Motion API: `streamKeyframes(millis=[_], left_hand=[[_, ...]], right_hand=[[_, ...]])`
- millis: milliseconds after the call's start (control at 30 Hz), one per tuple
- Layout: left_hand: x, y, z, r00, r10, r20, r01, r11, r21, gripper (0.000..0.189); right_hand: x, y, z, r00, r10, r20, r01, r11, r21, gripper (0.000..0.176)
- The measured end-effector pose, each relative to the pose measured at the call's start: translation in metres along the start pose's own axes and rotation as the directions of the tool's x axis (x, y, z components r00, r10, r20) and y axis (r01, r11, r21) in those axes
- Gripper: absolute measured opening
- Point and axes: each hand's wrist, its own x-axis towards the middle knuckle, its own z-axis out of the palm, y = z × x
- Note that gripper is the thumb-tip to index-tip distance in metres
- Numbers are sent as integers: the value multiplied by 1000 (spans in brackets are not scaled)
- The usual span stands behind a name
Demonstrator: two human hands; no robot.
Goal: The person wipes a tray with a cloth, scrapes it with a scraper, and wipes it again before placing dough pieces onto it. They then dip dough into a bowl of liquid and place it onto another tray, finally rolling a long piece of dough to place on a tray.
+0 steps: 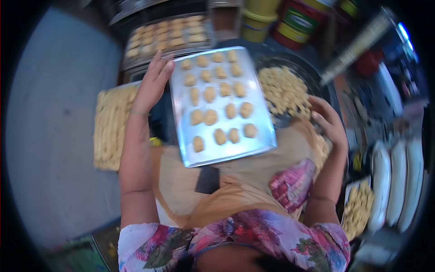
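A shiny metal tray (pixel 213 152) lies tilted over the lap, with rows of small dough pieces (pixel 209 94) spaced across it. My left hand (pixel 156 84) is at the tray's upper left edge, its fingers stretched out; whether it touches the rim is hard to tell. On the other side, my right hand (pixel 330 121) reaches to the edge of a heap of loose dough pieces (pixel 283 88) in a dark round basin (pixel 312 68). Its fingers are curved with a gap to the thumb, and I see nothing held between them.
Behind the tray stands another tray of pale pieces (pixel 167 34). Long dough strips (pixel 111 127) lie at the left. A yellow bucket (pixel 258 25) and a red bucket (pixel 297 22) stand at the back. A pink plastic bag (pixel 294 186) rests on the lap. More dough pieces (pixel 358 208) sit lower right.
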Motion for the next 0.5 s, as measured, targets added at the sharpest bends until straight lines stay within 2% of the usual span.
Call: streamKeyframes(millis=[100, 167, 200, 300, 367, 433, 500], left_hand=[[15, 80, 90, 926, 150, 347, -178, 983, 50, 47], [19, 125, 149, 816, 258, 516, -265, 962, -62, 46], [20, 148, 178, 771, 287, 569, -290, 953, -88, 46], [17, 196, 266, 644, 389, 659, -353, 915, -194, 49], [11, 227, 321, 568, 412, 713, -345, 905, -248, 51], [1, 246, 383, 517, 459, 722, -490, 851, -189, 53], [-20, 255, 435, 476, 458, 750, -596, 796, -108, 55]], right_hand=[[-34, 75, -36, 987, 57, -153, -21, 974, 226, 46], [-67, 135, -55, 928, 260, -266, -124, 891, 438, 47], [-85, 170, -58, 868, 351, -351, -158, 866, 474, 47], [-150, 271, -61, 594, 680, -429, -358, 702, 616, 42], [-197, 337, -49, 413, 813, -411, -394, 567, 724, 40], [-239, 389, -23, 186, 890, -417, -534, 448, 717, 32], [-290, 471, 19, 86, 935, -344, -442, 345, 828, 27]])
